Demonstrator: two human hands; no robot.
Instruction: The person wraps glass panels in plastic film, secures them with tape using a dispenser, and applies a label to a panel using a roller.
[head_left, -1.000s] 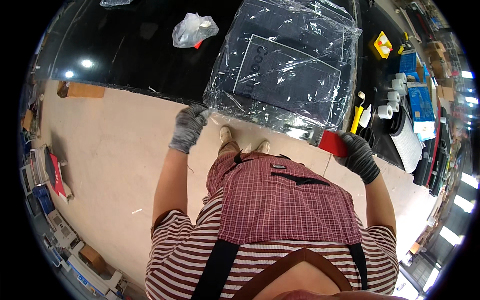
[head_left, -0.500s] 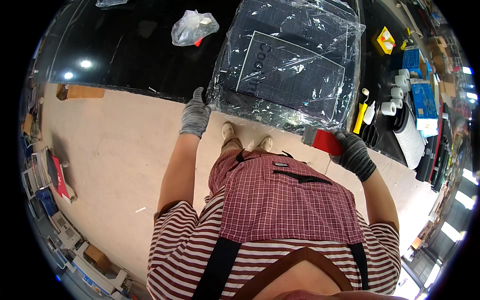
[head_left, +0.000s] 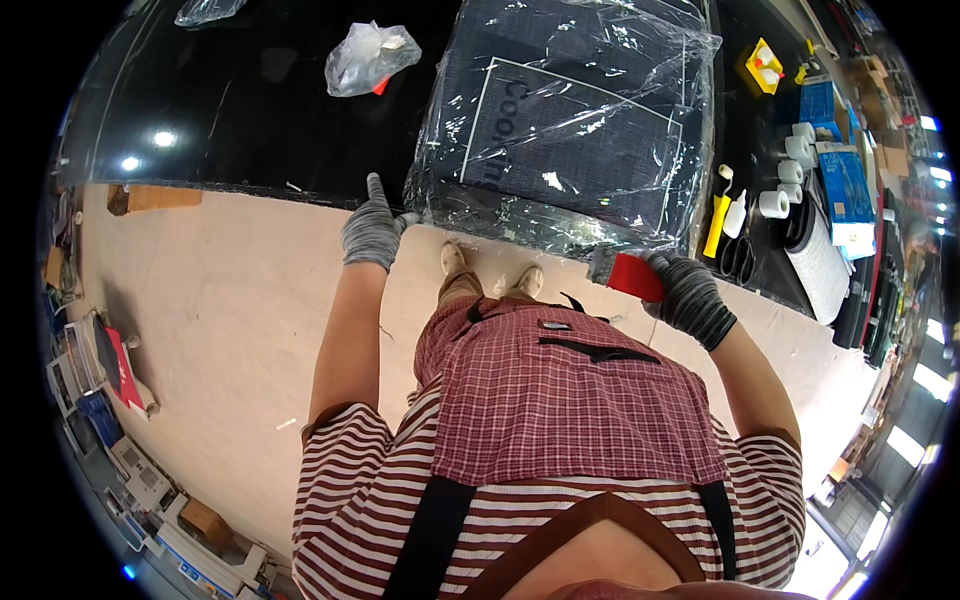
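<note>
A dark flat panel [head_left: 575, 150] wrapped in crinkled clear plastic film lies at the near edge of the black table [head_left: 270, 130]. My left hand [head_left: 370, 235], in a grey knit glove, is at the table edge by the panel's left corner; a finger points forward and the thumb sticks out sideways toward the wrap. It holds nothing that I can see. Wrapped round a scraper [head_left: 635, 277] with a red handle and a wide greyish blade is my gloved right hand [head_left: 692, 300]. The blade points left, close to the panel's near edge on the right.
A crumpled clear plastic bag [head_left: 365, 62] with something red sits on the table's left. To the right are a yellow tray [head_left: 763, 68], a yellow-handled tool [head_left: 716, 222], a white bottle [head_left: 735, 215], black scissors [head_left: 738, 260], several white rolls [head_left: 774, 204] and blue boxes [head_left: 846, 190].
My right hand has shifted slightly left with the scraper. My left hand has also moved a little left, its thumb now more spread. The whole view has shifted slightly.
</note>
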